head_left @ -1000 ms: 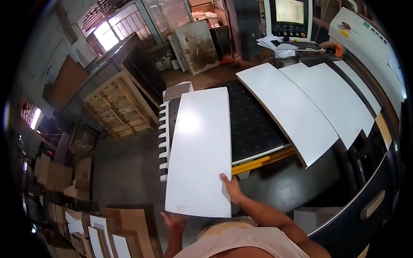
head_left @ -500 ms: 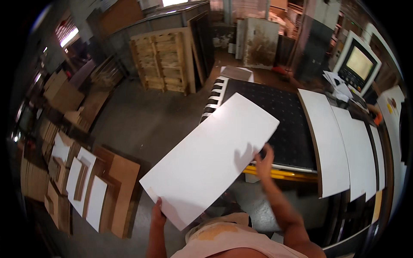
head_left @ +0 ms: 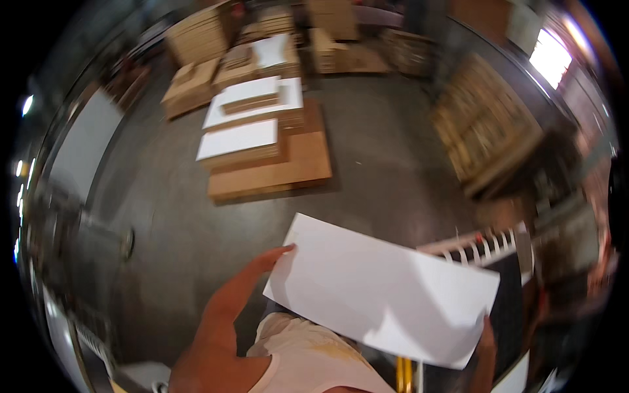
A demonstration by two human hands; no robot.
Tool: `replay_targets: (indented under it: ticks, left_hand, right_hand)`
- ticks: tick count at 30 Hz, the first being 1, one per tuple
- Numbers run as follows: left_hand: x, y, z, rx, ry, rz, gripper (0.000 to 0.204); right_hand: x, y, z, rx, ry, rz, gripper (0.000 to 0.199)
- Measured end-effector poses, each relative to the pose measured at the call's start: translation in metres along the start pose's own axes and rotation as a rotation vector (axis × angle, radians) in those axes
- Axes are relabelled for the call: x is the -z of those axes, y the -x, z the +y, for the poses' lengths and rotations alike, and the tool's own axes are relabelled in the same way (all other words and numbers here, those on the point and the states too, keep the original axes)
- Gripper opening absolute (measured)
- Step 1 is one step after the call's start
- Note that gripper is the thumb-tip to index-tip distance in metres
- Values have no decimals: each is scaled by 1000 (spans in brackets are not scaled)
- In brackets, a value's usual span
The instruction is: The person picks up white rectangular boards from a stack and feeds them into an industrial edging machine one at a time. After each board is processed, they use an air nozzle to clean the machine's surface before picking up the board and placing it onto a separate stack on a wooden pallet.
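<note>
Held the white panel (head_left: 373, 281), already picked up but not yet set down, gripped at 2 opposite ends by left hand (head_left: 274, 256) and right hand (head_left: 486, 337), apart from stacked boards (head_left: 239, 141).

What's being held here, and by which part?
A white panel, by its two short edges: the left grip on one, the right grip on the other.

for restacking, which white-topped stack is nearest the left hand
The front stack, on the brown board; the others sit farther back from the left hand.
</note>
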State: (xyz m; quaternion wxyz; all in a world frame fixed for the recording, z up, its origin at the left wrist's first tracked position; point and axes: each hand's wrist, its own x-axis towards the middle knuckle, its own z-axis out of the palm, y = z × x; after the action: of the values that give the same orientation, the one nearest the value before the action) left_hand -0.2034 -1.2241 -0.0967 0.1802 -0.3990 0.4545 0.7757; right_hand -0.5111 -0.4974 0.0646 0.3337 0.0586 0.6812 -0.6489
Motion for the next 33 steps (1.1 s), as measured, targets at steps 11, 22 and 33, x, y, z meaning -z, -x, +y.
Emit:
replay_targets:
  ticks: [11,22,33]
  left_hand:
    - [129,6,8,47,-167,518,88]
    - [421,61,172,-211,138,359,102]
    - [698,50,311,25,-10,792,111]
  right_hand:
    - [-239,-34,-55,-135,348,680,67]
    - [-521,-198,-97,34,277,608,66]
    - [-844,-422,-53,-38,309,420,88]
